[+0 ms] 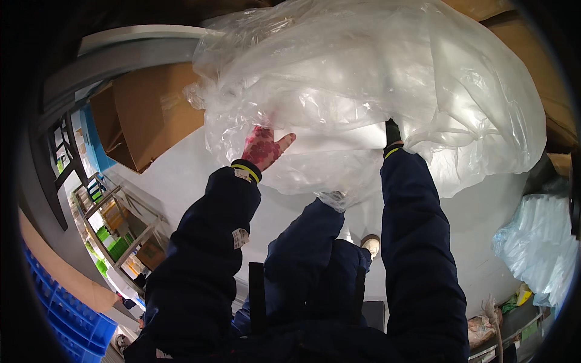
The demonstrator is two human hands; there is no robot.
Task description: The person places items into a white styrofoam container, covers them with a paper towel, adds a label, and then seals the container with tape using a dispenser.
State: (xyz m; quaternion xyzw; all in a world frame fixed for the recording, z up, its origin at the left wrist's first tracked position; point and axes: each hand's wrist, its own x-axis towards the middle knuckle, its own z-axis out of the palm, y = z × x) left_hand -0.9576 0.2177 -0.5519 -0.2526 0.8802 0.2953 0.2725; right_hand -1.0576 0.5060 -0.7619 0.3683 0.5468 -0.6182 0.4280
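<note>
Both hands (262, 148) partly under plastic (357, 78)

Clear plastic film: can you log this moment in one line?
left hand: partly under clear plastic film, thumb showing | right hand: partly covered by film | cardboard box: left of film

Plastic sheeting (369, 72) ahead, box (154, 109) left, crate (75, 317) lower left, perhaps bags (538, 242) right

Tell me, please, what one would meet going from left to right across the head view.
Blue plastic crate, open brown cardboard box, red-patterned gloved left hand, off-white shoe, black-gloved right hand, translucent bluish plastic bundle.
</note>
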